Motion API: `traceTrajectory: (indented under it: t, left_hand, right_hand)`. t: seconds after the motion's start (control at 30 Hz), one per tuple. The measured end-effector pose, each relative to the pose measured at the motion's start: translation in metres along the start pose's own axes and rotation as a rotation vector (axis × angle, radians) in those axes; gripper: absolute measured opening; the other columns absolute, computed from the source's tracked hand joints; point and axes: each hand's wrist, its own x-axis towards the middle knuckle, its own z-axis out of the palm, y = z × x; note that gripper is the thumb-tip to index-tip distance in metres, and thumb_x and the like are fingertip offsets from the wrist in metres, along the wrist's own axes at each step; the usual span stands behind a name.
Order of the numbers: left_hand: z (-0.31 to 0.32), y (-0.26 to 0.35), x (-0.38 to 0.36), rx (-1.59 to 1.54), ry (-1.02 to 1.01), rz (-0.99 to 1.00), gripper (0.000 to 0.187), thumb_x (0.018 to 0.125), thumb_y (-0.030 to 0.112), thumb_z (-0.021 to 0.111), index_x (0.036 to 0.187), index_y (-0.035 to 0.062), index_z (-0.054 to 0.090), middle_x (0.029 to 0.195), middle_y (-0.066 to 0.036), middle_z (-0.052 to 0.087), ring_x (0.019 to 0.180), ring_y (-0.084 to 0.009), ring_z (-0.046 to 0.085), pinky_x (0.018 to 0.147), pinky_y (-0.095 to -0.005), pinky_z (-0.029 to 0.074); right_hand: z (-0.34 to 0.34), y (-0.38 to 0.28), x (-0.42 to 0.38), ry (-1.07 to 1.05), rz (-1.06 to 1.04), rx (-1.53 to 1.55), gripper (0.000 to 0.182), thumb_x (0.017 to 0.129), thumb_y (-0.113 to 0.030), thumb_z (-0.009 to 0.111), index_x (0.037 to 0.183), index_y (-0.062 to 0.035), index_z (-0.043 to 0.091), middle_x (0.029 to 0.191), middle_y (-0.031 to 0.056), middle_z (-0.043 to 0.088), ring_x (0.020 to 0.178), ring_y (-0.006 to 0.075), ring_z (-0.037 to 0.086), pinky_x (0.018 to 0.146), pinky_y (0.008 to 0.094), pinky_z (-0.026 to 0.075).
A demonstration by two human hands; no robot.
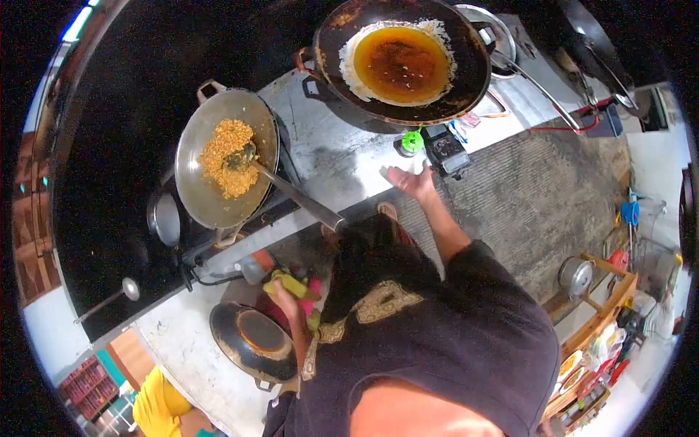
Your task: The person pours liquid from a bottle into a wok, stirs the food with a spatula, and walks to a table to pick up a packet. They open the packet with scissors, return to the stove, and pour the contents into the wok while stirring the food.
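Note:
My right hand (411,182) is stretched out with the palm up and fingers apart, holding nothing. It hovers over the counter edge, just below a green-capped bottle (411,140) and a small black device (445,150). My left hand (290,293) is low by my body, closed on a bunched yellow, green and pink cloth (300,285). A steel wok (211,197) on the stove holds yellow fried rice (227,156). A ladle (291,193) rests in the rice, its long handle pointing at me.
A large dark wok (473,73) of brown oil sits at the top. An empty blackened wok (255,339) lies below my left hand. A lid (166,218) and a spare ladle (109,298) rest on the black stove. A person in yellow (156,408) is at the bottom left. Wooden shelves (604,306) stand to the right.

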Motion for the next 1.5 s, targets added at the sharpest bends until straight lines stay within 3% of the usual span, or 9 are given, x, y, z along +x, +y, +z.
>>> traceTrajectory:
  t: [0.2,0.4,0.47,0.77,1.0,1.07,1.2,1.33,1.5]
  left_hand:
    - [-0.02,0.009,-0.019,0.226,0.049,0.077,0.029,0.081,0.021,0.052,0.103,0.0025,0.047,0.09,-0.006,0.054,0.078,-0.0165,0.053,0.07,-0.029,0.045]
    - [-0.037,0.004,-0.003,0.181,0.077,0.108,0.037,0.081,0.023,0.053,0.109,0.0021,0.042,0.1,-0.009,0.05,0.088,-0.0177,0.051,0.076,-0.0298,0.042]
    - [-0.044,0.01,0.006,0.167,0.096,0.045,0.038,0.081,0.023,0.053,0.11,0.0018,0.041,0.102,-0.009,0.049,0.089,-0.0182,0.05,0.076,-0.0304,0.042]
    - [-0.066,0.029,0.079,-0.079,0.066,0.093,0.034,0.08,0.02,0.054,0.108,0.0041,0.043,0.095,-0.006,0.051,0.079,-0.0144,0.051,0.068,-0.0278,0.043]
    - [-0.098,0.021,0.159,-0.284,0.05,-0.016,0.036,0.08,0.019,0.053,0.11,0.0022,0.042,0.095,-0.007,0.052,0.079,-0.0148,0.053,0.068,-0.027,0.044]
    - [-0.107,0.021,0.172,-0.35,-0.019,0.001,0.036,0.08,0.02,0.054,0.108,0.0015,0.042,0.095,-0.009,0.051,0.078,-0.0159,0.053,0.068,-0.0281,0.045]
    - [-0.117,0.048,0.17,-0.441,0.002,0.0,0.036,0.079,0.02,0.054,0.106,0.0003,0.041,0.093,-0.01,0.051,0.077,-0.0167,0.054,0.065,-0.028,0.046]
    - [-0.124,0.04,0.183,-0.446,0.062,0.046,0.037,0.078,0.019,0.054,0.107,-0.0002,0.041,0.094,-0.01,0.051,0.077,-0.017,0.054,0.066,-0.0283,0.046]
    - [-0.141,0.042,0.189,-0.404,0.101,0.05,0.042,0.077,0.019,0.055,0.11,-0.0008,0.04,0.096,-0.011,0.051,0.078,-0.018,0.054,0.068,-0.029,0.046]
  right_hand:
    - [0.005,0.01,0.057,-0.05,-0.071,0.176,0.061,0.076,-0.051,0.048,0.108,-0.0001,0.05,0.112,0.0208,0.048,0.099,0.0377,0.048,0.085,0.0499,0.042]
    - [-0.013,-0.017,0.114,-0.141,-0.122,0.257,0.042,0.077,-0.034,0.057,0.101,0.0003,0.055,0.103,0.0135,0.058,0.1,0.0304,0.052,0.09,0.0474,0.043]
    - [0.003,0.006,0.096,0.017,-0.162,0.019,0.032,0.08,-0.029,0.056,0.1,-0.004,0.057,0.101,0.011,0.059,0.094,0.0275,0.056,0.087,0.0435,0.046]
    - [0.154,0.144,-0.082,-0.33,-0.055,-0.444,0.048,0.075,-0.036,0.065,0.109,-0.0053,0.05,0.105,0.0126,0.055,0.097,0.0263,0.054,0.084,0.039,0.048]
    - [0.284,0.206,-0.06,-0.438,-0.492,-1.309,0.019,0.084,-0.019,0.058,0.099,-0.0098,0.053,0.087,-0.0011,0.055,0.08,0.0091,0.052,0.077,0.0296,0.042]
    - [0.31,0.269,-0.054,-0.449,-0.765,-1.34,0.033,0.075,-0.024,0.068,0.096,-0.0027,0.054,0.082,0.0026,0.057,0.065,0.0113,0.052,0.055,0.0233,0.041]
    - [0.317,0.339,-0.026,-0.51,-1.172,-1.865,0.036,0.075,-0.028,0.068,0.096,-0.0021,0.054,0.092,0.0049,0.057,0.081,0.0129,0.054,0.074,0.0275,0.042]
    - [0.291,0.377,0.023,-0.583,-0.967,-1.865,0.071,0.063,-0.027,0.078,0.114,0.0056,0.04,0.101,0.0108,0.056,0.091,0.0196,0.052,0.086,0.0293,0.039]
    - [0.288,0.386,0.054,-0.542,-1.146,-2.038,0.068,0.064,-0.025,0.078,0.113,0.0047,0.042,0.102,0.0124,0.056,0.093,0.0211,0.052,0.087,0.0303,0.038]
